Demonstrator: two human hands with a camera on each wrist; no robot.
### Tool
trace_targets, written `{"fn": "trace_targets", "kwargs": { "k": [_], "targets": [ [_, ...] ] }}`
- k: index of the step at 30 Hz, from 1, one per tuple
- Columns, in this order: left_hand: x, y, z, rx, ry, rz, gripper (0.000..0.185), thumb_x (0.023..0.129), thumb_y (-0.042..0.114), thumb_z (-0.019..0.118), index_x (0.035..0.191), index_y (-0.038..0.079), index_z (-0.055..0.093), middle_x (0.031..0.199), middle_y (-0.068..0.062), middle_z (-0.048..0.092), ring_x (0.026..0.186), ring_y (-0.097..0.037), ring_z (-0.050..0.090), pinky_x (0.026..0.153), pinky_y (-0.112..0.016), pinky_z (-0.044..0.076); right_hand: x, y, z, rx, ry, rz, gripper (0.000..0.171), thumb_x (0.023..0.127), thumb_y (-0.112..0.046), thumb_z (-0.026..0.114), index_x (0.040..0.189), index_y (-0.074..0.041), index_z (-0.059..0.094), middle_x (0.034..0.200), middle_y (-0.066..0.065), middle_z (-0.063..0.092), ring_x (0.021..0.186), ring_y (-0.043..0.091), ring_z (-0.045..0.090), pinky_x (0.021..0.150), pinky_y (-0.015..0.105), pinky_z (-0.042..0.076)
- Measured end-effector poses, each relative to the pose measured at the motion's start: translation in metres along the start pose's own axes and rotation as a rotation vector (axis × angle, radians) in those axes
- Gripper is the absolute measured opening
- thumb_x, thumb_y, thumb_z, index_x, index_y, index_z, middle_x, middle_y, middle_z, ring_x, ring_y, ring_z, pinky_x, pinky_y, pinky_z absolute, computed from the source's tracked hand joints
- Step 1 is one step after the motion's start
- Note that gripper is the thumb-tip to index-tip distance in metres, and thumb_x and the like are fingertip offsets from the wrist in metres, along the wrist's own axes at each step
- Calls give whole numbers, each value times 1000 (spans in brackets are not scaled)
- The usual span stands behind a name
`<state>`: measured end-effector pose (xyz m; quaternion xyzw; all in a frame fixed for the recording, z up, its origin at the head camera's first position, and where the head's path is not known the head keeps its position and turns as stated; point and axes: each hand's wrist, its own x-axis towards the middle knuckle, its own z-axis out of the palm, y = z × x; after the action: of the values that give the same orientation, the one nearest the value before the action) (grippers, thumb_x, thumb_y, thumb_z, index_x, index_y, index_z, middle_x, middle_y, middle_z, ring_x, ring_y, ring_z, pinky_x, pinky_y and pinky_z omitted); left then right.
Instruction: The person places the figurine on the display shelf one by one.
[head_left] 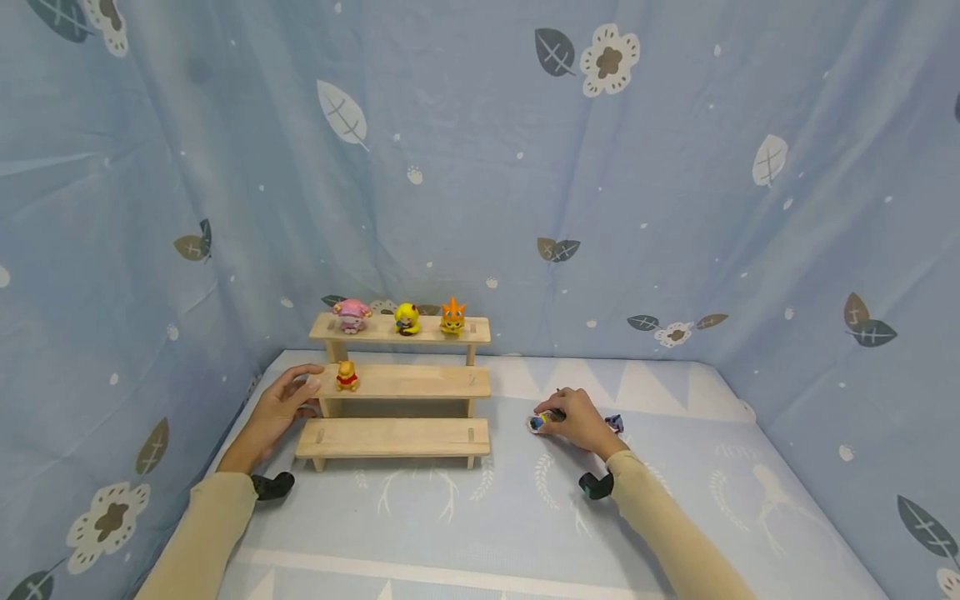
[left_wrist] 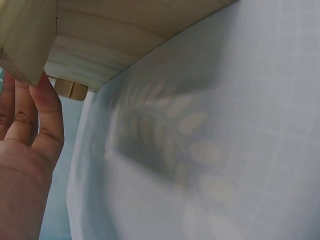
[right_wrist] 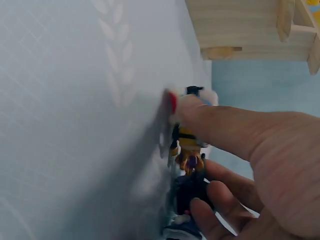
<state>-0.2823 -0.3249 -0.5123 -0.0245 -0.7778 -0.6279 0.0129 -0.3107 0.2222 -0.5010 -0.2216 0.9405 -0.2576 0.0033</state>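
A three-tier wooden display shelf (head_left: 405, 437) stands on the cloth-covered table. My left hand (head_left: 281, 404) grips the left end of its middle tier; in the left wrist view its fingers (left_wrist: 50, 112) reach up against the board. My right hand (head_left: 576, 421) is low at the tabletop right of the shelf, thumb and fingers around a small white-and-blue figurine (head_left: 537, 423) that they partly hide. In the right wrist view a yellow-and-black figurine (right_wrist: 188, 140) and a dark one (right_wrist: 190, 192) are close by the fingers. A purple figurine (head_left: 615, 422) lies just beyond the hand.
On the top tier stand a pink-hatted figurine (head_left: 351, 316), a yellow-haired one (head_left: 407, 318) and an orange-and-yellow one (head_left: 452, 317). A Winnie-the-Pooh figurine (head_left: 347, 376) is on the middle tier's left. Patterned blue curtains (head_left: 480, 167) enclose the table (head_left: 420, 533).
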Motion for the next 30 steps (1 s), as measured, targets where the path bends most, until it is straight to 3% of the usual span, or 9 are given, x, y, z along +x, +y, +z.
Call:
{"fn": "trace_targets", "kwargs": {
  "k": [3, 6, 10, 12, 14, 21, 25, 30],
  "targets": [
    [0, -1, 0, 4, 5, 3, 54, 103, 47, 60, 149, 22, 48, 123, -5, 60, 100, -20, 65, 81, -36, 56, 0, 1, -2, -4, -36, -74, 30, 84, -16, 88, 113, -18, 80, 114, 3, 69, 118, 33, 55, 103, 55, 35],
    [-1, -2, 0, 1, 11, 0, 53, 103, 46, 61, 149, 22, 49, 122, -4, 60, 100, -21, 65, 81, -37, 56, -2, 0, -4, 31, -35, -76, 27, 87, -12, 85, 113, -18, 79, 112, 2, 69, 113, 32, 58, 102, 55, 38],
    [-1, -4, 0, 1, 7, -3, 52, 103, 46, 60, 149, 23, 49, 122, -2, 60, 101, -20, 65, 81, -37, 57, -4, -3, -2, 83, 32, 14, 18, 92, -12, 79, 110, -15, 78, 96, 2, 64, 87, 22, 59, 81, 41, 50],
    [-1, -5, -1, -3, 8, 0, 51, 103, 46, 61, 148, 24, 50, 121, -2, 60, 100, -20, 65, 81, -37, 57, -4, -5, 2, 107, 53, 74, 15, 95, -15, 76, 110, -14, 77, 86, 1, 61, 73, 17, 55, 67, 33, 49],
    [-2, -4, -2, -2, 5, 6, 51, 103, 46, 61, 148, 24, 50, 122, -2, 60, 100, -19, 65, 81, -37, 57, -3, -9, 6, 123, 59, 134, 17, 97, -21, 75, 112, -13, 75, 80, -1, 60, 66, 13, 53, 61, 30, 46],
    [-4, 0, -2, -2, 9, 19, 51, 103, 46, 60, 148, 24, 50, 121, 0, 60, 101, -21, 65, 81, -37, 57, 7, -21, 18, 143, 66, 243, 39, 101, -36, 69, 120, -3, 69, 71, -3, 65, 58, 12, 56, 60, 30, 46],
    [-3, 1, 0, 0, 9, 21, 51, 103, 47, 60, 148, 24, 50, 122, -2, 60, 101, -22, 65, 81, -36, 57, 13, -26, 20, 186, 59, 284, 37, 96, -33, 75, 117, -3, 71, 71, 0, 67, 53, 14, 59, 55, 30, 50],
    [-3, 1, 1, 1, 3, 20, 52, 103, 47, 60, 148, 23, 50, 124, -4, 59, 102, -22, 64, 83, -38, 57, 17, -27, 20, 231, 23, 317, 33, 91, -25, 79, 116, -4, 74, 84, 3, 70, 62, 14, 63, 55, 30, 54]
  ]
}}
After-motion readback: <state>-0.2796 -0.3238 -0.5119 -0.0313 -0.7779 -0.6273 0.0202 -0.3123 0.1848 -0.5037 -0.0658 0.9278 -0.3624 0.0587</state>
